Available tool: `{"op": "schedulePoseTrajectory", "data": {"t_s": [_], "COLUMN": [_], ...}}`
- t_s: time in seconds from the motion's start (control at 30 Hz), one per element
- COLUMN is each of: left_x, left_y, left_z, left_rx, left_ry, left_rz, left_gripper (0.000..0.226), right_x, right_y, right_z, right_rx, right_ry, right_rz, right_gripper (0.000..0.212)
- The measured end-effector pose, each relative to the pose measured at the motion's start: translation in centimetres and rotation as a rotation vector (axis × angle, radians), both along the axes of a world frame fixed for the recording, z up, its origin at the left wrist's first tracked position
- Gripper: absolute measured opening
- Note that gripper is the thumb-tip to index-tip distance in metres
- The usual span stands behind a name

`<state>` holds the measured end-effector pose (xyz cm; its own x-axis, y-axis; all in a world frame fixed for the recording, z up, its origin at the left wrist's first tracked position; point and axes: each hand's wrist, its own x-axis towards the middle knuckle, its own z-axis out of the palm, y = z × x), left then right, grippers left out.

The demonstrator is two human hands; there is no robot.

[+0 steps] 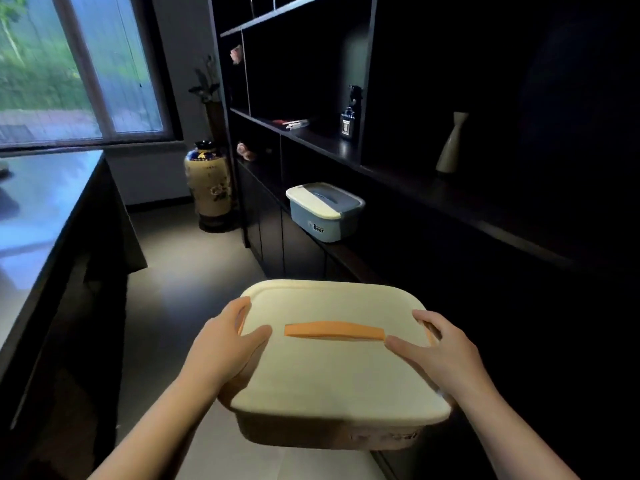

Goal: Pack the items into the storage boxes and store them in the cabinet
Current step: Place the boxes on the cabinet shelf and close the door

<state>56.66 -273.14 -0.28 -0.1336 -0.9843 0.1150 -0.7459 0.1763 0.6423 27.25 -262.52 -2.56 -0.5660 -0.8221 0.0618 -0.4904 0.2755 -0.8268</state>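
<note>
Carrying the cream box (332, 362) by its sides, you clasped it with your left hand (225, 344) and right hand (440, 351), keeping the lid level in front of the cabinet (450, 216), where the blue box (323, 211) already sat shelved.

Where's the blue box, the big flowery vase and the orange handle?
blue box (323, 221): head view, on its front wall, above the label.
flowery vase (207, 188): head view, on its cream belly.
orange handle (334, 330): head view, on the middle of the bar, atop the cream lid.
</note>
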Motion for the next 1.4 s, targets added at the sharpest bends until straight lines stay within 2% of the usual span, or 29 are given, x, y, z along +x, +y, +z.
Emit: {"op": "schedulePoseTrajectory", "data": {"t_s": [0.23,0.33,0.47,0.73,0.83,0.93,0.97,1.0,1.07,1.1,1.13,1.2,1.3,1.4], "left_x": [-8.0,-11.8,-16.7,-25.6,-28.0,-30.6,-31.3,-31.7,-31.5,-30.9,-30.0,-27.7,-25.8,-26.7], "left_y": [-15.1,-21.0,-28.0,-38.9,-42.3,-44.8,-45.3,-45.6,-45.6,-45.3,-44.9,-43.8,-43.6,-44.3], "left_z": [-2.8,-3.5,-4.2,-8.1,-8.9,-8.8,-8.6,-8.3,-8.1,-8.3,-8.7,-10.0,-11.8,-11.7], "left_rx": [0.111,0.158,0.176,0.289,0.330,0.321,0.303,0.253,0.010,-0.151,-0.283,-0.397,-0.437,-0.471], "left_ry": [0.034,0.049,0.051,0.027,0.012,-0.026,-0.039,-0.067,-0.138,-0.127,-0.083,-0.016,-0.001,0.009], "left_rz": [-0.160,-0.233,-0.336,-0.585,-0.685,-0.787,-0.806,-0.817,-0.848,-0.887,-0.950,-1.095,-1.195,-1.198], "left_gripper": [0.089,0.095,0.095,0.092,0.090,0.079,0.072,0.065,0.053,0.046,0.040,0.036,0.042,0.042], "right_x": [-5.2,-7.2,-9.9,-12.0,-11.4,-11.1,-10.5,-9.6,-6.8,-5.2,-3.7,-2.0,-1.9,-2.6], "right_y": [-9.9,-13.6,-17.7,-24.5,-26.2,-28.0,-28.7,-29.5,-31.4,-32.4,-33.4,-34.4,-34.2,-34.7], "right_z": [-3.1,-3.8,-4.1,-7.7,-8.5,-7.9,-7.5,-7.3,-7.2,-7.4,-7.6,-8.2,-8.5,-8.2], "right_rx": [-0.005,-0.015,0.001,0.033,0.031,0.085,0.142,0.247,0.382,0.360,0.338,0.412,0.499,0.498], "right_ry": [-0.188,-0.227,-0.218,-0.240,-0.149,-0.162,-0.066,0.111,0.486,0.563,0.583,0.630,0.678,0.660], "right_rz": [-0.092,-0.186,-0.337,-0.616,-0.743,-0.840,-0.892,-0.944,-0.965,-0.914,-0.840,-0.716,-0.667,-0.686], "right_gripper": [0.104,0.106,0.098,0.108,0.100,0.086,0.078,0.067,0.042,0.036,0.038,0.050,0.059,0.060]}}
